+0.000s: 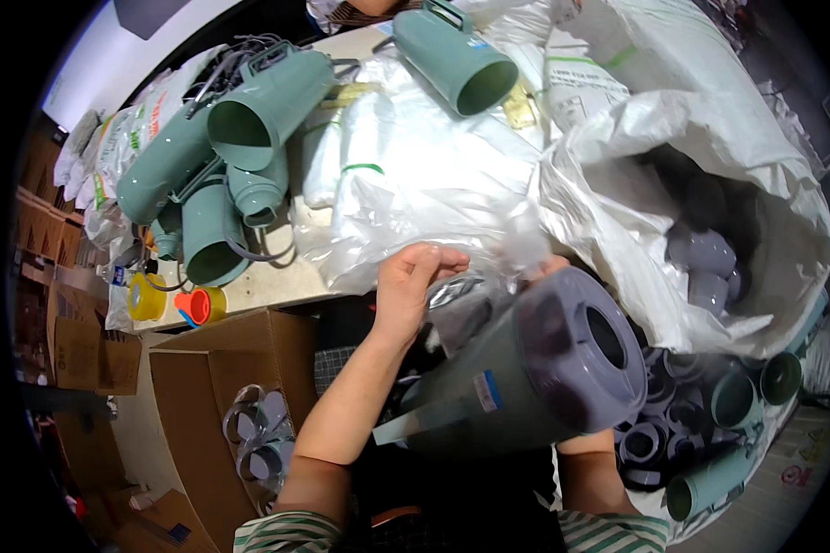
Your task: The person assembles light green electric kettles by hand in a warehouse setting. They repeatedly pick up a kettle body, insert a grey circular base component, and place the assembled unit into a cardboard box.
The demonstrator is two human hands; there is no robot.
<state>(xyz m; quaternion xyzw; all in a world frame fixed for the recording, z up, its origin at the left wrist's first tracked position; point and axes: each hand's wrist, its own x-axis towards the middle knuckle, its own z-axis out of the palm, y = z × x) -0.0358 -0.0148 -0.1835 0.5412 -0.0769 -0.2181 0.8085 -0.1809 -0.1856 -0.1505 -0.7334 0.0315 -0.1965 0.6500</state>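
A large green jug point(475, 396) with a lavender-grey lid point(586, 350) is tilted in front of my body, its round lid hole facing up and right. Behind its upper end, my left hand point(420, 279) is closed, thumb against fingers, on a crumpled clear plastic bag point(466, 300). Only a small part of my right hand point(551, 265) shows past the lid, beside blurred clear film. The jug covers most of that hand and hides its grip; my right forearm passes beneath the jug.
Several green jugs point(272, 101) lie heaped at the left of the table, with another jug point(456, 64) at the back. Tape rolls point(148, 297) sit near the table edge. An open white sack point(609, 240) holds lavender parts. Below are a cardboard box point(194, 405) and more lids point(646, 442).
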